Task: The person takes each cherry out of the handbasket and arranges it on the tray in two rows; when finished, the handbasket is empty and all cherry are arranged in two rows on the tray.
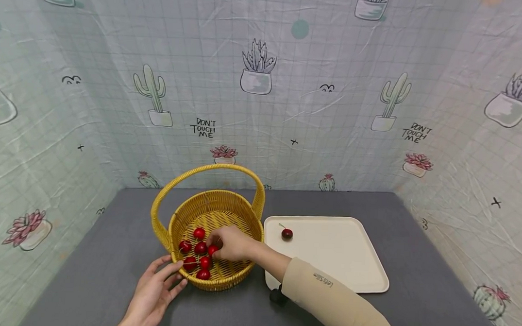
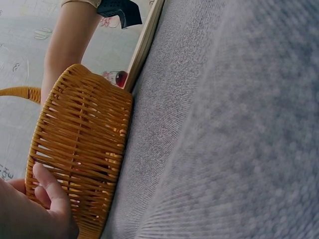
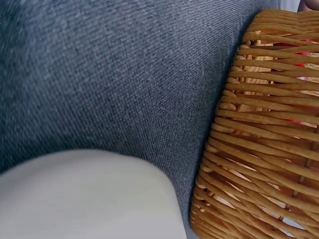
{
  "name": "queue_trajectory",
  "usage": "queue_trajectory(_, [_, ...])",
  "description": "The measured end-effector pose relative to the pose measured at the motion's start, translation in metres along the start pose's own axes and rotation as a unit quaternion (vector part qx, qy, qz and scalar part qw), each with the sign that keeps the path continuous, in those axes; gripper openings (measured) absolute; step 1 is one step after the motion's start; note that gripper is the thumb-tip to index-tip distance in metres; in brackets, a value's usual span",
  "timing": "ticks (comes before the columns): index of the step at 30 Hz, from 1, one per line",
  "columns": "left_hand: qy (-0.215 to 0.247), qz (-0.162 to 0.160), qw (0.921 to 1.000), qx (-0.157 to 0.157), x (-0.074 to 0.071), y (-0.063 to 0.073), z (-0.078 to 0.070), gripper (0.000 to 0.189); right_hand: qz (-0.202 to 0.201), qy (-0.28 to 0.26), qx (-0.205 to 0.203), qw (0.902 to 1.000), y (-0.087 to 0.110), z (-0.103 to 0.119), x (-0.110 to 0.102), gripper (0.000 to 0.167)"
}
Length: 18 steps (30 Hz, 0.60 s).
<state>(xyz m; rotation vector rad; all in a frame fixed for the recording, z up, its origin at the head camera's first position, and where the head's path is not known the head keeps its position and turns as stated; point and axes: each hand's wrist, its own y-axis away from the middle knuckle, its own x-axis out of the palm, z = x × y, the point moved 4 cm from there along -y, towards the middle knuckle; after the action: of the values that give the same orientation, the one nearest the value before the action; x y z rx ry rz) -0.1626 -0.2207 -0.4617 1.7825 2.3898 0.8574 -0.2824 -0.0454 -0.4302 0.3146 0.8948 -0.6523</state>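
Head: the right hand [image 1: 232, 243] pinches a round glossy red cherry [image 1: 212, 251] inside the yellow woven basket [image 1: 221, 283], left of the rectangular cream tray [image 1: 336, 254]; the left hand [image 1: 154, 288] holds the basket's near-left rim.

Left wrist: its fingers touch the outer wall.

Right wrist: red behind the weave, probably cherries.

hd: part-hiding cherry [image 1: 212, 251] under R hand [image 1: 233, 243], tray [image 1: 327, 246] edge behind sleeve [image 1: 334, 297] | cropping sleeve @ btm | L wr: hiding R hand behind basket [image 2: 82, 134] wall | R wr: blurring pale shape [image 3: 94, 199] btm-L, cropping basket

Head view looks forward-down from above — both wrist views share the basket [image 2: 82, 127] up close.
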Motion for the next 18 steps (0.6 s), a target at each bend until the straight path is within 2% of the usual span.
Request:
queue_trajectory(11, [0.006,0.007,1.0000,0.001,0.001,0.000,-0.002,0.037,-0.028,0.006,-0.012,0.9995,0.005,0.005,-0.015,0.023])
queue_trajectory(18, [0.003,0.009,1.0000,-0.002,0.001,0.000,0.000,0.036,-0.042,-0.009,-0.032,0.9986,0.018,0.011,-0.023,0.023])
